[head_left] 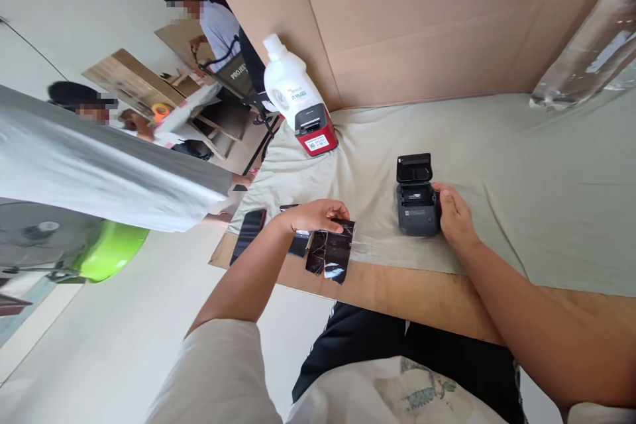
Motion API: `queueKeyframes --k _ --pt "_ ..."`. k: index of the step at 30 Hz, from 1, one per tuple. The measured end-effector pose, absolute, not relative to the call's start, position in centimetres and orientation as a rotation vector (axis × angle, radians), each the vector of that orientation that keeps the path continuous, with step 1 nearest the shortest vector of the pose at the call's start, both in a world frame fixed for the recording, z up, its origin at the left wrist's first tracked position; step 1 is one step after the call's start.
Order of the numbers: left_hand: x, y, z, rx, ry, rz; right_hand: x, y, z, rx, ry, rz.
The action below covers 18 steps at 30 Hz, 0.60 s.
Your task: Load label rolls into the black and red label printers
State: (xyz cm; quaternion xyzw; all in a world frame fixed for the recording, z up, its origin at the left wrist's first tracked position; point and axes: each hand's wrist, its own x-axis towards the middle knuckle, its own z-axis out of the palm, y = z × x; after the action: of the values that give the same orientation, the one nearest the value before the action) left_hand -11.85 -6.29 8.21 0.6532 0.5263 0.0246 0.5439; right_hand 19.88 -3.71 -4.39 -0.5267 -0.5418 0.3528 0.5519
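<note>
My left hand (pixel 322 216) pinches the top edge of a dark, glossy flat piece (pixel 338 253), with the thumb on its face. What exactly the piece is I cannot make out. A similar dark piece with whitish crack-like lines (pixel 315 255) lies just left of it, by the table's front edge. Against the right side of a small black label printer (pixel 418 217) rests my right hand (pixel 454 215), thumb in front and other fingers partly hidden behind it. The printer's lid (pixel 414 168) is raised, showing its inner compartment.
Left of my forearm lies a dark smartphone (pixel 248 235). A white bottle (pixel 291 79) stands behind a red and black device (pixel 316 130). Cardboard (pixel 422 20) walls the back; a clear plastic-wrapped bundle (pixel 586 40) leans right. Other people sit at far left, near a green-rimmed fan (pixel 112 252).
</note>
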Motion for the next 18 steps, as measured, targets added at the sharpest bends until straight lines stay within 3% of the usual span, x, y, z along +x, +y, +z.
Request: queueKeyframes --k 9,15,18 --pt "-15.1 -9.8 6.2 2.131 1.763 0.299 20.0 -3.9 -4.0 -1.271 -1.282 0.866" --pt "-18.1 -10.9 6.0 2.186 1.923 -0.219 19.9 -3.9 -3.8 -1.277 -1.294 0.853" --pt "-18.4 -10.8 7.8 2.12 2.016 -0.228 19.9 -3.8 -3.9 -1.256 -1.317 0.851"
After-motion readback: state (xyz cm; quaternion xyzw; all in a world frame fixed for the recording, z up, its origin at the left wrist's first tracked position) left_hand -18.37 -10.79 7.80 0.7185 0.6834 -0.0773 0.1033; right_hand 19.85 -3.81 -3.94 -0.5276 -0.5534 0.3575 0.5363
